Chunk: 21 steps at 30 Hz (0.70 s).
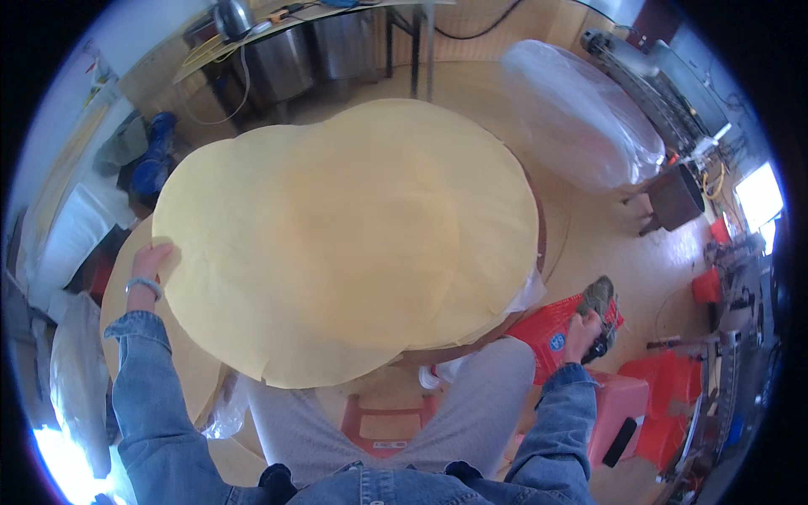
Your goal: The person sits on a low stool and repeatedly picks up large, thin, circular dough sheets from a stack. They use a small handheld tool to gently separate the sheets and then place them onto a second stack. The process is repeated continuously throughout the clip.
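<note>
Two large, round, thin pale-yellow sheets (353,208) overlap in front of me, the left one reaching beyond the stack below. My left hand (151,262) pinches the left edge of the upper sheet between thumb and fingers. On the right, my right hand (582,334) is closed around a grey-green bundle (598,295), which looks like cloth; its exact kind is unclear. That bundle is over a red plastic bag (543,334) bearing writing. Under the sheets, only slivers of a brown round support (442,352) show.
A pink plastic stool (622,410) with a black phone-like object (620,442) stands at my right. Beyond lies a large clear plastic bag (587,120). Metal drums (281,66) stand under the far table (303,22). Another round tan surface (189,360) extends below my left arm.
</note>
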{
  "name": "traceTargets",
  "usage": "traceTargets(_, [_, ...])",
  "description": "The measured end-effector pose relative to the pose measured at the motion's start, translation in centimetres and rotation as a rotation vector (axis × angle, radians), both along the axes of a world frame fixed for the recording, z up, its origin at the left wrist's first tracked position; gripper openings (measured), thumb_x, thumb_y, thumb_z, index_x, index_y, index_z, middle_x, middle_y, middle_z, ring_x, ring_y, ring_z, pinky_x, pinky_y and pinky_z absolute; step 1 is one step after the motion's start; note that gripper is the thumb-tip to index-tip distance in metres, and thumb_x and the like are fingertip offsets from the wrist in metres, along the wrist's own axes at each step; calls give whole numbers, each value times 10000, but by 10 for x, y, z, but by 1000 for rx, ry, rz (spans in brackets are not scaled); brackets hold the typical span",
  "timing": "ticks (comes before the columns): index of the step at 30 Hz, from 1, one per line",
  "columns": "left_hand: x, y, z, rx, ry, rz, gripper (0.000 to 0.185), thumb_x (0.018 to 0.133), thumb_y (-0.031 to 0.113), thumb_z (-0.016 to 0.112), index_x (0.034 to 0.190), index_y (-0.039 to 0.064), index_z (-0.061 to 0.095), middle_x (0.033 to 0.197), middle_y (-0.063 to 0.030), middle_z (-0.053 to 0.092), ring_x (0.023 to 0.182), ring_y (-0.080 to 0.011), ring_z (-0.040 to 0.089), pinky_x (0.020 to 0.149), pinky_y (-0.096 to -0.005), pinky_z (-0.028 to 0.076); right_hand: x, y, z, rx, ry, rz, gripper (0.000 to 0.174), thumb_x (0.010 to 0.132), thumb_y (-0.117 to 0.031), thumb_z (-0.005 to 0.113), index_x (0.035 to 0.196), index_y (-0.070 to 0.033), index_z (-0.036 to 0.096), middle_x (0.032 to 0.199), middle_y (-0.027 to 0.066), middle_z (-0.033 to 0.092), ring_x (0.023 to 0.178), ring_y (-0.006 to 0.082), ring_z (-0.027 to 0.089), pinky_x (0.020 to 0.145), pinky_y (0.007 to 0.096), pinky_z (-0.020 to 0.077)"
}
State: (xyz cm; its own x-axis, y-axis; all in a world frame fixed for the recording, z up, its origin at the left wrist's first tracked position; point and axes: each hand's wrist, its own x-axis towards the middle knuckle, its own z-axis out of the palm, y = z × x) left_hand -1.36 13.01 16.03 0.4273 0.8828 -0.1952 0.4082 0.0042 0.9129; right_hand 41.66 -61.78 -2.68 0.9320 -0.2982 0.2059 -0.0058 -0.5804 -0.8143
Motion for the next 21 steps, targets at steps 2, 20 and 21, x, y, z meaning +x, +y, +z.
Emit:
traceTargets(2, [-2,1,3,65,70,-26,267,792,165,630,1007,9,634,892,-76,651,782,-170,633,667,-295,509,17,79,-6,-60,70,381,293,772,-76,567,1043,31,596,1016,193,623,978,303,588,862,361,447])
traceTargets(20, [3,13,82,224,137,-123,231,732,132,689,903,-21,666,815,-92,668,728,-176,634,689,-316,503,0,344,-54,294,633,786,189,738,-83,635,897,16,617,741,69,638,679,196,623,551,301,493])
traceTargets(21, [3,18,89,409,368,-131,233,733,136,687,907,-17,666,817,-94,672,724,-184,639,687,-323,505,-5,350,-49,313,678,785,185,745,-70,627,908,17,613,766,74,638,692,197,625,567,304,499])
